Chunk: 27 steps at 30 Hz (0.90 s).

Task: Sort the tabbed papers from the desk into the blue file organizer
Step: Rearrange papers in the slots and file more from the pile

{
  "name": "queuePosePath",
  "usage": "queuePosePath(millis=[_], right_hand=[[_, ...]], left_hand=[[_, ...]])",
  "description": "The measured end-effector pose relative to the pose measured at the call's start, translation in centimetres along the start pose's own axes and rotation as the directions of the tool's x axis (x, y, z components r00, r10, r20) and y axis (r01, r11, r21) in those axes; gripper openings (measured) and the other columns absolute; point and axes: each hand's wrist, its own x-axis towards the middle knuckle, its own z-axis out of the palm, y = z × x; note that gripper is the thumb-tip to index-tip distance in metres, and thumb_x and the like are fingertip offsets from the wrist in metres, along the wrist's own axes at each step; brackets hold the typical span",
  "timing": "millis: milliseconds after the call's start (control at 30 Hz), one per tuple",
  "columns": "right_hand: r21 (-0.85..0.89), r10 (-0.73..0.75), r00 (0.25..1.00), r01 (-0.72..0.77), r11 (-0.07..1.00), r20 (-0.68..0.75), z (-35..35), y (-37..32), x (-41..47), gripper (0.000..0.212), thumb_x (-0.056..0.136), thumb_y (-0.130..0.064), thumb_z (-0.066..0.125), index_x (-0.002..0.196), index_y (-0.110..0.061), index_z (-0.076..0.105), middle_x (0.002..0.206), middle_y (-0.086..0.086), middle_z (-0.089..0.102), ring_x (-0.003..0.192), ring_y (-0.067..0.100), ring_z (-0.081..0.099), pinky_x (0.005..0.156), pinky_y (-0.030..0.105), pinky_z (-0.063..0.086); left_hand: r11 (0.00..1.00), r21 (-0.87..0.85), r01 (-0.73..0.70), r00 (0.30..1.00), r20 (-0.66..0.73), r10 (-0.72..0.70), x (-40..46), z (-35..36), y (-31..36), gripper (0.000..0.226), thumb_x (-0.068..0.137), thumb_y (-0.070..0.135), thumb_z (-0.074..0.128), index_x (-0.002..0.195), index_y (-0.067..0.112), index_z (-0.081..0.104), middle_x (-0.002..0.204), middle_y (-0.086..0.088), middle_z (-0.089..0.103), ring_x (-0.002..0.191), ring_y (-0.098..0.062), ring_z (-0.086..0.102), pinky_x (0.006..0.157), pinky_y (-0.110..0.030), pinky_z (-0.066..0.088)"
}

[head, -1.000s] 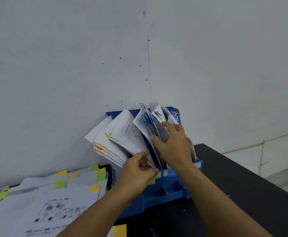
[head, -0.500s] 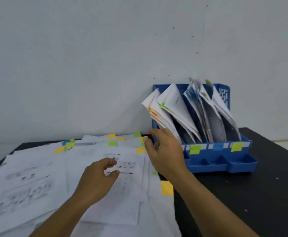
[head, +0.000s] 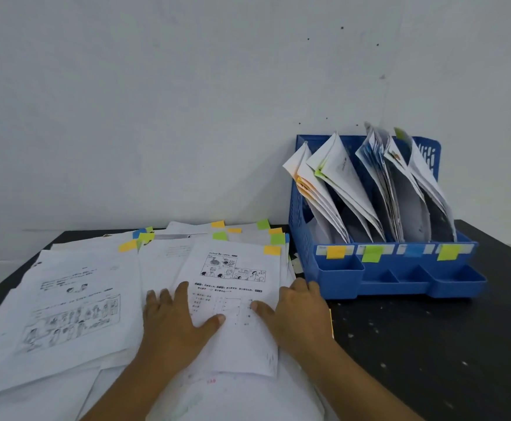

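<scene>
both hands flat, fingers straight: left hand (head: 173, 322) and right hand (head: 296, 314) pressed top worksheet (head: 236, 287), lower centre; blue file organizer (head: 400, 268) right on tabletop (head: 430, 344).

We see loose tabbed papers (head: 75, 302) spread flat across the black desk (head: 430, 344), coloured tabs along their far edges; right of them stands our blue file organizer (head: 400, 278), its four slots holding upright, leaning sheets.

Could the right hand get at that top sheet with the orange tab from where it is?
Probably yes: the right hand already rests on the right edge of the top sheet, and nothing lies on top except the left hand.
</scene>
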Motion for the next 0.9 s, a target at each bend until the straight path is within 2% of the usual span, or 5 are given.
queuePosePath(millis=[300,433,633,767,900], right_hand=[[0.183,0.029,0.999,-0.037,0.983,0.042,-0.4,0.0,-0.3,0.065,0.091,-0.072,0.040,0.138,-0.029,0.054,0.143,-0.004,0.045,0.132,0.020,0.035,0.110,0.039,0.032],[0.348,0.055,0.998,-0.066,0.935,0.044,-0.6,0.0,0.1,0.071,0.092,-0.067,0.047,0.151,-0.030,0.035,0.151,-0.005,0.042,0.139,0.021,0.032,0.114,0.039,0.032],[0.898,0.065,0.985,-0.171,0.407,0.158,-2.1,0.3,0.9,0.071,0.096,-0.040,0.061,0.156,-0.022,0.026,0.138,-0.006,0.059,0.116,0.010,0.055,0.094,0.025,0.047],[0.981,-0.038,0.989,-0.137,0.140,0.144,-2.6,1.2,0.7,0.026,0.100,-0.015,0.056,0.122,-0.025,0.067,0.105,-0.008,0.076,0.093,0.012,0.067,0.073,0.025,0.053],[0.996,-0.019,1.000,0.023,0.091,-0.021,-3.4,1.2,0.1,0.027,0.100,-0.008,0.054,0.114,-0.027,0.068,0.096,-0.016,0.076,0.072,0.000,0.065,0.058,0.014,0.048]], left_hand=[[0.826,-0.560,-0.071,0.978,-0.201,-0.052,-0.1,-1.9,0.4,0.068,0.081,0.015,0.076,0.136,0.035,0.041,0.107,0.001,0.063,0.098,-0.024,0.061,0.071,-0.031,0.045],[0.620,-0.778,-0.099,0.991,-0.135,-0.012,-0.1,-3.7,0.2,0.072,0.080,0.005,0.075,0.131,0.043,0.042,0.091,0.003,0.072,0.087,-0.011,0.068,0.073,-0.031,0.052],[0.420,-0.902,-0.098,0.995,-0.087,0.045,-0.2,-5.5,-0.5,0.079,0.080,-0.006,0.068,0.141,0.035,0.039,0.101,0.006,0.075,0.092,-0.012,0.071,0.068,-0.028,0.060],[0.499,-0.858,-0.123,0.992,-0.097,0.078,-0.2,-5.3,-0.7,0.086,0.073,0.001,0.075,0.137,0.044,0.037,0.109,0.003,0.072,0.099,-0.017,0.069,0.072,-0.027,0.057],[0.847,-0.468,-0.252,0.932,-0.354,0.082,-0.3,-5.3,0.2,0.102,0.068,0.020,0.085,0.148,0.038,0.025,0.142,0.016,0.037,0.134,-0.010,0.033,0.109,-0.038,0.030]])
